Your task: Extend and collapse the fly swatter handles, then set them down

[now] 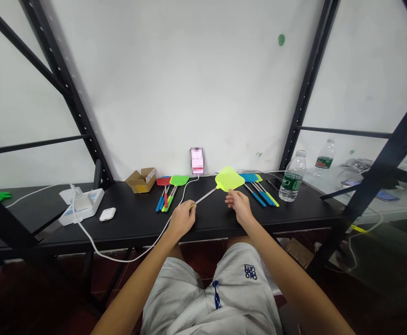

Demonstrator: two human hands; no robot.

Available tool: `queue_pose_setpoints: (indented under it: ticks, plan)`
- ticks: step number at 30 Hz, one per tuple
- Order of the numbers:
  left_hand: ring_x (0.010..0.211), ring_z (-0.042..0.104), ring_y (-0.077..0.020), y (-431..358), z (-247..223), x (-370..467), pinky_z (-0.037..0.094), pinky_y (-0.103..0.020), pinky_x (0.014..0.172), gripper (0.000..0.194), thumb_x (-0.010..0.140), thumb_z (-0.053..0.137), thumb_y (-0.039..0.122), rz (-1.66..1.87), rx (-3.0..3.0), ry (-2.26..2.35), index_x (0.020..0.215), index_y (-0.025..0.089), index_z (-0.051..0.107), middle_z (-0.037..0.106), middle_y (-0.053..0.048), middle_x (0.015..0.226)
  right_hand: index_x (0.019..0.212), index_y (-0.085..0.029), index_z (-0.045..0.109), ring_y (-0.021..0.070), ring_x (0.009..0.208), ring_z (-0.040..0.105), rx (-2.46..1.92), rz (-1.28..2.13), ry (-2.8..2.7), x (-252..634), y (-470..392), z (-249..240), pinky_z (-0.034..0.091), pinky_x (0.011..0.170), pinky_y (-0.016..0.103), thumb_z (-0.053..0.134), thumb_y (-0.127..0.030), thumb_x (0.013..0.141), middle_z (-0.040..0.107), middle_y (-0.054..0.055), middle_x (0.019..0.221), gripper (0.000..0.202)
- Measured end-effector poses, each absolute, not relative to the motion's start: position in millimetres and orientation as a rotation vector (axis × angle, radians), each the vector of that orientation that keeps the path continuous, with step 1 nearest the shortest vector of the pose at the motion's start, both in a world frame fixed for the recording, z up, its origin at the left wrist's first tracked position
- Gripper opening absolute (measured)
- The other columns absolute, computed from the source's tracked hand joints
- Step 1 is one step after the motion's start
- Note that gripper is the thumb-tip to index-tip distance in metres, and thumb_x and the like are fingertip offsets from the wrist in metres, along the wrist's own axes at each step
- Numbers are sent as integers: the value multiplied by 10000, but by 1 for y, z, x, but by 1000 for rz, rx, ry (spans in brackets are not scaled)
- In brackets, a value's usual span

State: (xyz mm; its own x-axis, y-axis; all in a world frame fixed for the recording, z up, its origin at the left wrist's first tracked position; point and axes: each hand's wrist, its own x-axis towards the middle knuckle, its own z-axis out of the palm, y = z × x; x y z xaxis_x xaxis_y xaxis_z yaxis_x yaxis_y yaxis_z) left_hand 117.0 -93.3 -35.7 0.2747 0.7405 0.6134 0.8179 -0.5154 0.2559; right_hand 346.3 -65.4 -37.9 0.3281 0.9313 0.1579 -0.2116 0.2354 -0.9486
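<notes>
Yellow fly swatter (229,179) above mid-bench (206,222), handle toward front edge, left hand (183,217) closed round handle; right hand (238,204) half open by swatter's head, contact unclear. Swatter piles (179,180) either side, bottle (292,179) near right end.

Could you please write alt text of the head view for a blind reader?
A person's left hand holds a yellow-green fly swatter over a black table, the right hand close to its mesh. More swatters lie on both sides; a phone stands upright at the wall behind.
</notes>
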Motion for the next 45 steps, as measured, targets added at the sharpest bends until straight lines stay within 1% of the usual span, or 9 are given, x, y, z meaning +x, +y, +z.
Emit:
queue_pose_setpoints:
  ticks: [5, 8, 14, 20, 25, 29, 37, 42, 45]
  plan:
    - [782, 653, -222, -90, -28, 129, 423, -291, 707, 240, 926, 413, 253, -831, -2298, -1769, 872, 168, 630, 671, -90, 779, 826, -148, 629, 245, 869, 595, -1570, 4, -1317, 403, -57, -31, 442, 827, 362, 589, -331, 760, 642, 106, 870, 198]
    - [836, 662, -259, -79, -20, 145, 442, -315, 730, 266, 903, 422, 247, -674, -2268, -1882, 856, 137, 659, 676, -145, 826, 939, -128, 660, 292, 989, 574, -1867, -237, -1360, 428, -59, -26, 415, 876, 383, 573, -275, 773, 626, 156, 1001, 239]
    - [994, 650, -297, -50, 6, 193, 477, -347, 831, 291, 848, 499, 221, -413, -2308, -2050, 1028, 89, 687, 660, -228, 1033, 1016, -112, 676, 306, 1006, 604, -2191, -154, -1522, 446, -62, -27, 439, 825, 363, 588, -264, 782, 627, 186, 1071, 293]
    - [1063, 632, -299, -22, 17, 237, 489, -343, 855, 336, 763, 627, 241, -295, -2375, -2058, 1070, 120, 689, 659, -219, 1108, 1045, -120, 673, 294, 1029, 635, -2255, -58, -1588, 445, -57, -29, 462, 822, 353, 564, -340, 846, 662, 191, 1061, 316]
    - [1081, 626, -292, -9, 13, 266, 489, -340, 859, 342, 762, 630, 264, -246, -2413, -2046, 1075, 140, 689, 657, -202, 1143, 1038, -104, 684, 313, 1029, 644, -2315, 29, -1659, 445, -60, -20, 476, 823, 369, 542, -298, 833, 669, 213, 1069, 316]
    - [1086, 624, -291, -3, 8, 281, 487, -338, 857, 355, 772, 616, 266, -244, -2440, -2033, 1096, 134, 679, 644, -206, 1164, 1066, -102, 679, 335, 1040, 637, -2318, 110, -1728, 449, -66, -9, 485, 822, 394, 534, -347, 823, 658, 218, 1122, 374]
    - [1090, 621, -305, 1, 5, 275, 481, -343, 854, 358, 784, 602, 292, -279, -2421, -2060, 1096, 131, 673, 643, -210, 1155, 1037, -83, 676, 335, 1001, 643, -2251, 110, -1550, 444, -79, 15, 475, 806, 384, 446, -357, 881, 674, 226, 1046, 390]
    - [1068, 627, -339, -10, 6, 255, 491, -381, 822, 399, 845, 520, 419, -353, -2411, -2061, 1064, 122, 675, 649, -222, 1124, 980, -105, 669, 297, 936, 647, -2120, 16, -1577, 434, -92, 29, 446, 769, 341, 460, -319, 882, 683, 206, 990, 316]
    - [1040, 638, -337, -26, 9, 235, 490, -393, 815, 409, 859, 491, 478, -444, -2433, -2010, 956, 129, 679, 666, -217, 1061, 934, -136, 645, 258, 892, 639, -1939, 4, -1617, 421, -96, 32, 422, 739, 299, 470, -310, 888, 691, 155, 906, 251]
